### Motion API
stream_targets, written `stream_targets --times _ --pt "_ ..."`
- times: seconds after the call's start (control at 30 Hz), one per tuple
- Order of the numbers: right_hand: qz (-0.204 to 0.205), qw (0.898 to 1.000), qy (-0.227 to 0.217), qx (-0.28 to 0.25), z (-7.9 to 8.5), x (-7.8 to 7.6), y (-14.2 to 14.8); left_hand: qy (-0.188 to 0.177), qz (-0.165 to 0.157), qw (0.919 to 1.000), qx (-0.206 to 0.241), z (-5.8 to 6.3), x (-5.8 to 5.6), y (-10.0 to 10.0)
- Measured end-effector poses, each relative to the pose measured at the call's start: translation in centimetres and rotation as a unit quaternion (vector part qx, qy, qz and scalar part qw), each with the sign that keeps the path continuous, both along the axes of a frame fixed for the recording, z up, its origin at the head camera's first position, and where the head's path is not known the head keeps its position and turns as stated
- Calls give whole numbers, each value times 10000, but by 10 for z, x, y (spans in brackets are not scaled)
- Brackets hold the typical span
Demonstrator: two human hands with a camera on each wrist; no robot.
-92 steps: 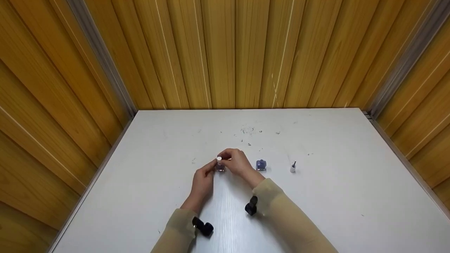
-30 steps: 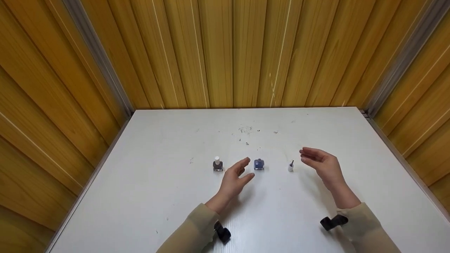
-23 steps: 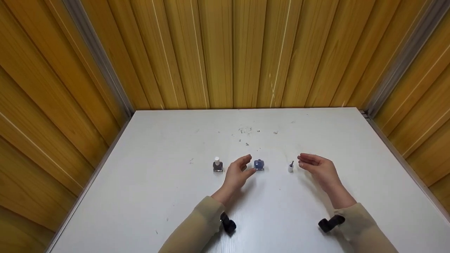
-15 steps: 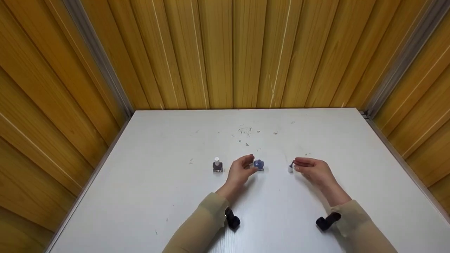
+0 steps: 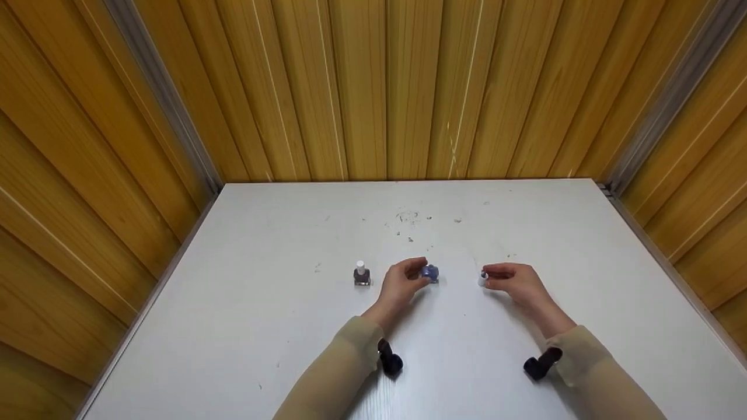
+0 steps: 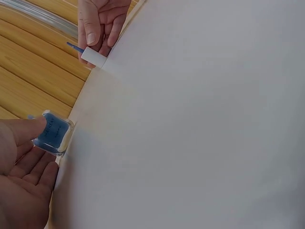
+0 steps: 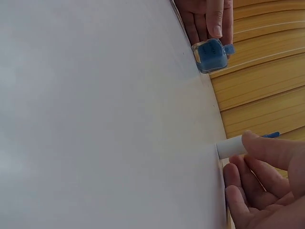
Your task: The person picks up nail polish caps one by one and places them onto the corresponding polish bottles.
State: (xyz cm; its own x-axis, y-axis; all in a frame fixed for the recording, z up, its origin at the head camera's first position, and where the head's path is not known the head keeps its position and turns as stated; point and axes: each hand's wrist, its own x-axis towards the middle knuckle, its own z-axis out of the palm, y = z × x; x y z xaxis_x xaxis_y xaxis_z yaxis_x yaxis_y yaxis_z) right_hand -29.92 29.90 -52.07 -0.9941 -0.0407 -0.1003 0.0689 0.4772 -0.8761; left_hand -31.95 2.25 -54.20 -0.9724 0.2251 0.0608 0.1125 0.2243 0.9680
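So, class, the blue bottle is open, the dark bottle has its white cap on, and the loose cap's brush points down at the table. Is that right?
Not quite: the brush on the loose cap points up, away from the table, as the right wrist view shows. The blue bottle is open, and the dark bottle has its white cap on.

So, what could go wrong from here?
The blue bottle stands uncapped, so a jolt from the left grip might spill it on the table.

The blue brush sticks up bare from the cap, close to the right grip, so it might smear the skin.
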Motion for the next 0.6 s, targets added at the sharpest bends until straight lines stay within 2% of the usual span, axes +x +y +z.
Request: stream_targets --times 0.1,0.43,0.6 --pt "21 9994 119 326 0 0 0 26 1 10000 -84 -1 -1 1" --pt "12 9979 119 636 -3 -5 0 317 107 9970 -693 0 -2 2" --pt "46 9975 109 693 -2 -5 -1 483 68 9956 -805 0 -3 2"
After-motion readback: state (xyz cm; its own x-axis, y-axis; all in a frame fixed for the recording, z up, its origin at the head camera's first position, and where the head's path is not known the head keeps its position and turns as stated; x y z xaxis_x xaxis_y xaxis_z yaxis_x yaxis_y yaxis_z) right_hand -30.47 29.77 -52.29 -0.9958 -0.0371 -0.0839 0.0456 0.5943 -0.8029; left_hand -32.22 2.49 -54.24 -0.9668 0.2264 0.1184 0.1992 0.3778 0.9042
